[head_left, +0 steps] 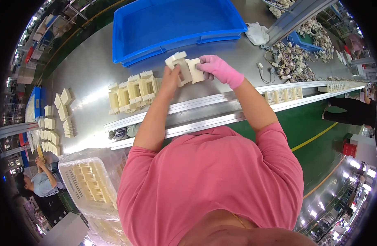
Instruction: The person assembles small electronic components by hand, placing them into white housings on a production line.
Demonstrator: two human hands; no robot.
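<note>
My bare left hand (170, 80) grips a cream plastic housing (183, 69) with an open frame, tilted above the metal bench. In my right hand (219, 69), which wears a pink glove with greyish fingertips, a smaller flat cream plastic piece (195, 70) is pinched. The two parts are side by side at the housing's right edge; whether they touch I cannot tell. To the left of my left forearm, several similar cream housings (133, 91) stand in a row on the bench.
A large blue bin (131, 51) stands beyond my hands. Metal rails (213, 100) run along the bench's near side, with more housings (284, 95) between them. Bundled wired connectors (293, 61) lie right. A lined crate (90, 180) of cream parts and a seated person (45, 182) are at left.
</note>
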